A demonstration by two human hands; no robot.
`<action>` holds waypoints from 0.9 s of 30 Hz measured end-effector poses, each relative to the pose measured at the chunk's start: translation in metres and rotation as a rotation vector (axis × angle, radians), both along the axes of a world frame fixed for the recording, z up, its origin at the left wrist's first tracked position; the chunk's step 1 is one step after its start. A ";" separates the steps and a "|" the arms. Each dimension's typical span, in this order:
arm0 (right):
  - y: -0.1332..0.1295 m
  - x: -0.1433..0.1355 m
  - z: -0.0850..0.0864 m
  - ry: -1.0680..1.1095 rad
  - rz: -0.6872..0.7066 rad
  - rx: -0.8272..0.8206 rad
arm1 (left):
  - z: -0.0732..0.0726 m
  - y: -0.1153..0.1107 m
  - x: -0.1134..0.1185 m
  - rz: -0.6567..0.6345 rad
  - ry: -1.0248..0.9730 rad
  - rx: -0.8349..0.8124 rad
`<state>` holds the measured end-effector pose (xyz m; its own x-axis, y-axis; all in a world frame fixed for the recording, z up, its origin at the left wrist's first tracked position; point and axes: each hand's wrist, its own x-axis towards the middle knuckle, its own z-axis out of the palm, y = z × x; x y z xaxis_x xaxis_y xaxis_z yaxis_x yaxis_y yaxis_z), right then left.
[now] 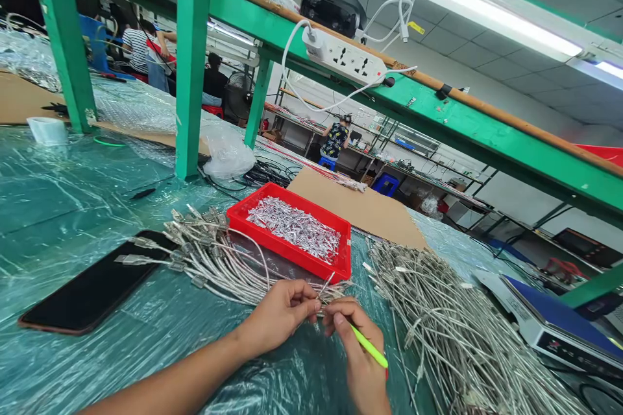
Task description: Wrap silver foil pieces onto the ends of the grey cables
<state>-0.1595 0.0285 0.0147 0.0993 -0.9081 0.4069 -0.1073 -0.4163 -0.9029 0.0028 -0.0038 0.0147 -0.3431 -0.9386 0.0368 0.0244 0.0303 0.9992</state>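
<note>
My left hand is closed, its thumb and forefinger pinching the thin end of a grey cable just in front of the red tray. My right hand meets it at the fingertips and holds a bright green pen-like tool, whose tip is hidden between the fingers. Small silvery pieces fill the tray. Left of the tray lies a bundle of grey cables with flat plugs. A larger pile of grey cables spreads to the right of my hands.
A black phone lies at the left. Cardboard is behind the tray, and a blue-topped device stands at the right. Green frame posts and a power strip rise beyond. Several people sit or stand in the background.
</note>
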 end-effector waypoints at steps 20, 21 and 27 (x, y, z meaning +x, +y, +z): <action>0.000 0.005 0.002 0.001 -0.057 -0.057 | 0.003 0.000 0.003 -0.056 0.134 0.020; 0.000 0.005 0.002 0.009 -0.051 -0.068 | 0.003 0.000 0.003 -0.058 0.147 0.028; 0.002 0.004 0.002 0.063 -0.059 -0.111 | 0.001 -0.001 0.002 -0.063 0.170 0.036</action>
<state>-0.1550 0.0301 0.0171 0.0762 -0.8629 0.4995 -0.1898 -0.5044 -0.8424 0.0046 -0.0048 0.0160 -0.3925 -0.9174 0.0661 0.1938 -0.0123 0.9810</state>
